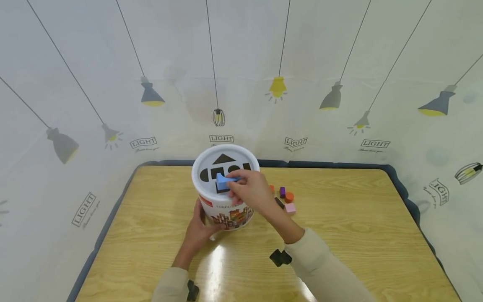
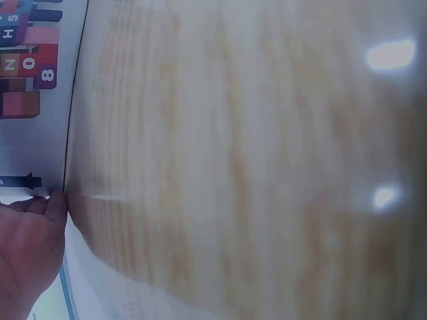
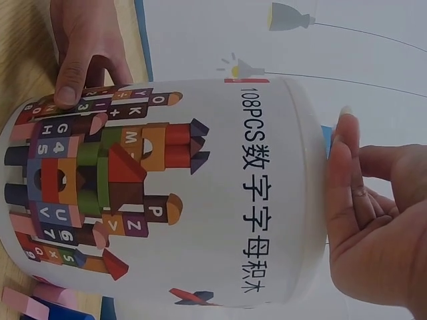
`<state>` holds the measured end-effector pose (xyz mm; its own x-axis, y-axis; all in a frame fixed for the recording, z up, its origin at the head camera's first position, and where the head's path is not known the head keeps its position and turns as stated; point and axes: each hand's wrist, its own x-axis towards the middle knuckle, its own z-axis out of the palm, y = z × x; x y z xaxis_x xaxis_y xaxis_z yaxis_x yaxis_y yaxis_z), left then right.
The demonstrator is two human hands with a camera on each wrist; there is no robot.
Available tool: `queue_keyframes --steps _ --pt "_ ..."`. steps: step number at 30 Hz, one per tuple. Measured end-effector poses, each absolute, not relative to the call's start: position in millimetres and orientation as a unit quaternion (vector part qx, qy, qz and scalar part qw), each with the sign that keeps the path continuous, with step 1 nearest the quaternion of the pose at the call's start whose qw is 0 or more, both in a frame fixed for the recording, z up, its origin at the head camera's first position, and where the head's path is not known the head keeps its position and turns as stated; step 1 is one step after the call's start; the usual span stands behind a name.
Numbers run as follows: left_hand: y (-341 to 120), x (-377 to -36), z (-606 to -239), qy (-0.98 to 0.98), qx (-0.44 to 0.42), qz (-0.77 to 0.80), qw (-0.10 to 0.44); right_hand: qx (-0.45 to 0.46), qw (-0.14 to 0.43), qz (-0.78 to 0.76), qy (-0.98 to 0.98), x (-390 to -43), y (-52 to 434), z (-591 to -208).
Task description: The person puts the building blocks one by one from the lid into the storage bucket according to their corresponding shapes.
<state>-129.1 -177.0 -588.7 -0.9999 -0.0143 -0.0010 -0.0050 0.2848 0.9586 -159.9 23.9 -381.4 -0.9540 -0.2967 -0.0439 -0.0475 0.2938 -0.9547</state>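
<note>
A white toy-block bucket [image 1: 226, 214] stands upright near the back of the table, with printed block pictures on its side. Its lid [image 1: 197, 180] has dark openings: a triangle, a half-round, squares and others. My left hand [image 1: 198, 233] grips the bucket low on its left side, thumb [image 3: 69, 93] across the front. Above the lid's near part, my right hand [image 1: 250, 188] pinches a light blue block [image 1: 222, 181] between thumb and fingers. The block overlaps a four-sided opening in the head view. In the right wrist view, the right hand's fingers mostly hide it.
To the right of the bucket lie several small blocks, among them a pink block [image 1: 289, 209], an orange block [image 1: 289, 197] and a purple block [image 1: 282, 192]. The wooden table [image 1: 351, 235] ends at a wall covering printed with lamps [image 1: 278, 87].
</note>
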Motion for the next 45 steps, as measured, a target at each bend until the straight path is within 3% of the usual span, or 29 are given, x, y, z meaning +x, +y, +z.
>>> queue_keyframes --steps 10,20,33,45 --pt "-174 -124 -571 -0.793 -0.001 -0.609 -0.013 -0.092 0.119 -0.568 0.809 -162 22 -380" --pt "-173 -128 -586 -0.788 -0.004 -0.615 -0.004 -0.091 0.121 -0.56 0.815 -162 24 -380" --pt "-168 -116 -548 -0.792 -0.013 -0.61 -0.015 -0.092 0.101 -0.59 0.796 -166 33 -386" --pt "-173 -122 -566 -0.799 -0.005 -0.601 -0.003 -0.065 0.06 -0.6 0.795 -178 66 -392"
